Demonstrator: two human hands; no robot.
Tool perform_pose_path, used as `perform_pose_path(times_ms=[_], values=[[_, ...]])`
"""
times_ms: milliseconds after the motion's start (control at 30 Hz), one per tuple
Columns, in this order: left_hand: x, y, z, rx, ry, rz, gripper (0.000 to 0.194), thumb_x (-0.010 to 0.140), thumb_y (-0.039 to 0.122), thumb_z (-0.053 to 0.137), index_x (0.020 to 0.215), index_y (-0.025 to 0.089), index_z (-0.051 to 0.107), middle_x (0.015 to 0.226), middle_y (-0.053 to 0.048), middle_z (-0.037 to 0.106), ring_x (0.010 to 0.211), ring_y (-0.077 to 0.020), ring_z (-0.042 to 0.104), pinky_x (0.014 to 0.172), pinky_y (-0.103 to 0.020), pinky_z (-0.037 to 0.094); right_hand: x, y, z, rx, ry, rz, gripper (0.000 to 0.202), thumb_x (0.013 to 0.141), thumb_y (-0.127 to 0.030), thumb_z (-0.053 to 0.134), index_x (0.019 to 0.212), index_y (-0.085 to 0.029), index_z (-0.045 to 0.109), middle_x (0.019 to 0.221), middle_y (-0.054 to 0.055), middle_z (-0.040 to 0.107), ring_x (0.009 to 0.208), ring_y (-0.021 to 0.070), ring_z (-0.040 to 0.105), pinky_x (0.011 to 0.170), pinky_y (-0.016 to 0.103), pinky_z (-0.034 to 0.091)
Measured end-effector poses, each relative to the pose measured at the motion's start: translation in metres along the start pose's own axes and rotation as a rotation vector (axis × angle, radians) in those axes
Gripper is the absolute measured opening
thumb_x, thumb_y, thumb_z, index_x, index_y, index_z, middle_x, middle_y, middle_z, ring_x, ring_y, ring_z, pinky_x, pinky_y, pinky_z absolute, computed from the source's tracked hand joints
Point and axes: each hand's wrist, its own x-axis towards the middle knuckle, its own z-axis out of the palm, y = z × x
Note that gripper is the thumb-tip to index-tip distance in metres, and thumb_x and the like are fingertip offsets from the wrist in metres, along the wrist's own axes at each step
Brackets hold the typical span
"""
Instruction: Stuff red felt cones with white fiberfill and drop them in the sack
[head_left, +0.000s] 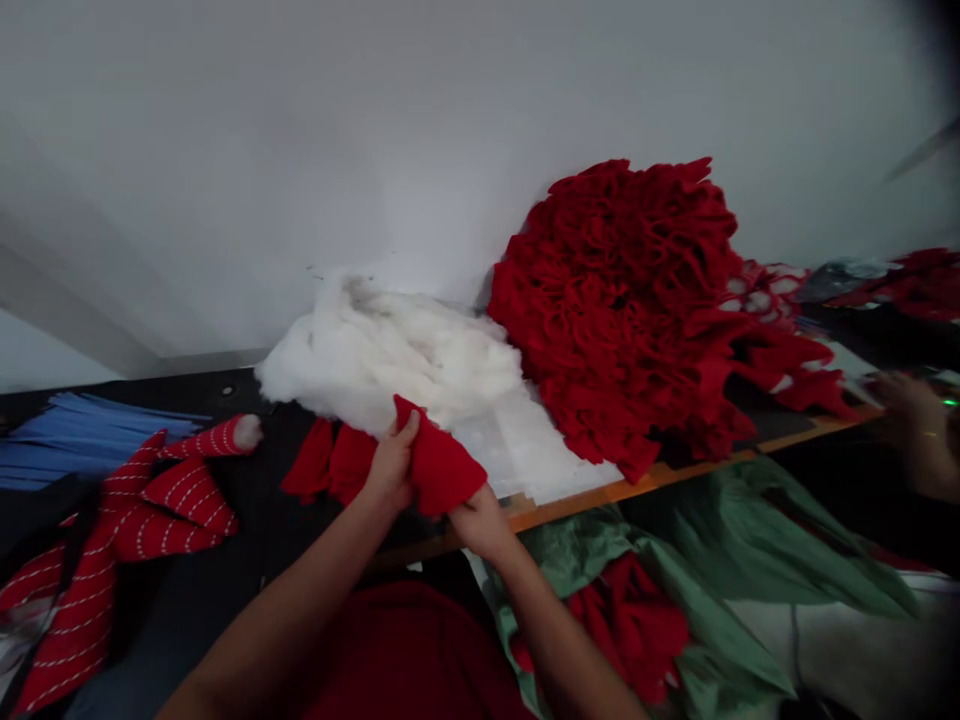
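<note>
A worktop (581,502) stands against a pale wall (375,120). Both hands hold a red fabric piece (444,462) at the near edge: the left hand (391,465) pinches its upper end, the right hand (481,520) its lower right corner. White fibre stuffing (390,350) lies just behind; loose tufts could cling to the cloth on contact. A slackened grip could drop the piece towards the green bag (724,640) below. The heap of red fabric pieces (615,290), loosely piled, could slump if nudged.
</note>
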Motion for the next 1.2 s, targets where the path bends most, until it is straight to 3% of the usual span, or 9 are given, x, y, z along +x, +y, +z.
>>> perform_pose_path(times_ms=[100,267,400,500,600,700,800,1033,1200], values=[[0.001,0.022,-0.035,0.08,0.125,0.172,0.028,0.064,0.033,0.069,0.083,0.018,0.055,0.061,0.004,0.059,0.047,-0.0082,0.054,0.049,-0.02,0.045,-0.015,0.022,-0.005,0.163,-0.205,0.072,0.03,0.078,-0.014,0.036,0.092,-0.019,0.063,0.094,0.004,0.064,0.07,0.0117,0.062,0.059,0.024,0.052],[-0.008,0.048,-0.087,0.09,0.238,0.284,0.027,0.065,0.028,0.069,0.088,0.02,0.055,0.062,0.005,0.061,0.047,-0.0077,0.055,0.054,-0.021,0.049,-0.002,0.067,0.009,-0.198,0.275,0.198,0.06,0.075,-0.03,0.054,0.13,-0.014,0.036,0.141,0.019,0.014,0.127,0.0296,0.031,0.097,0.044,0.037],[-0.02,0.031,-0.101,0.159,0.32,0.133,0.037,0.063,0.028,0.071,0.097,0.022,0.054,0.067,0.003,0.065,0.054,-0.012,0.061,0.058,-0.024,0.051,0.046,0.067,0.048,-0.336,0.368,0.123,0.084,0.063,-0.038,0.068,0.135,-0.021,0.027,0.143,0.014,-0.02,0.132,0.04,-0.003,0.101,0.054,0.022],[-0.027,0.012,-0.104,0.189,0.335,-0.01,0.041,0.063,0.032,0.071,0.098,0.021,0.054,0.073,-0.001,0.067,0.063,-0.0155,0.065,0.062,-0.026,0.051,0.087,0.064,0.079,-0.323,0.368,0.138,0.079,0.057,-0.036,0.073,0.127,-0.02,0.04,0.145,0.014,-0.014,0.13,0.0434,-0.006,0.1,0.058,0.017],[-0.03,0.001,-0.107,0.202,0.243,-0.104,0.039,0.065,0.032,0.069,0.099,0.02,0.055,0.088,-0.005,0.068,0.074,-0.0185,0.066,0.065,-0.027,0.051,0.116,0.074,0.093,-0.178,0.313,0.178,0.041,0.063,-0.022,0.067,0.103,-0.013,0.06,0.143,0.014,0.013,0.131,0.036,0.012,0.102,0.049,0.021],[-0.024,-0.002,-0.103,0.185,0.135,-0.156,0.035,0.068,0.029,0.067,0.1,0.022,0.054,0.106,-0.007,0.063,0.086,-0.0204,0.064,0.065,-0.028,0.051,0.129,0.091,0.083,-0.078,0.257,0.181,0.017,0.064,-0.011,0.059,0.081,-0.012,0.063,0.123,0.015,0.044,0.115,0.0253,0.042,0.096,0.037,0.034],[0.002,-0.006,-0.086,0.146,0.052,-0.218,0.034,0.068,0.026,0.067,0.1,0.02,0.055,0.107,-0.008,0.063,0.09,-0.0223,0.063,0.067,-0.03,0.052,0.132,0.103,0.06,-0.013,0.236,0.166,0.013,0.063,-0.013,0.059,0.075,-0.015,0.061,0.1,0.009,0.058,0.097,0.0201,0.052,0.088,0.032,0.04],[0.098,-0.03,-0.035,-0.052,-0.085,-0.434,0.02,0.073,0.025,0.062,0.089,0.013,0.061,0.081,-0.009,0.068,0.086,-0.0225,0.064,0.082,-0.035,0.049,0.117,0.113,0.011,0.197,0.197,0.187,0.008,0.065,-0.019,0.048,0.062,-0.018,0.056,0.058,-0.003,0.054,0.058,0.0121,0.048,0.059,0.023,0.04],[0.129,-0.043,-0.018,0.014,-0.03,-0.462,0.007,0.072,0.018,0.061,0.074,0.011,0.061,0.066,-0.007,0.066,0.07,-0.0207,0.065,0.071,-0.034,0.052,0.107,0.124,-0.009,0.41,0.225,0.282,0.015,0.061,-0.026,0.056,0.052,-0.018,0.047,0.047,-0.008,0.043,0.046,0.0075,0.037,0.046,0.019,0.032]])
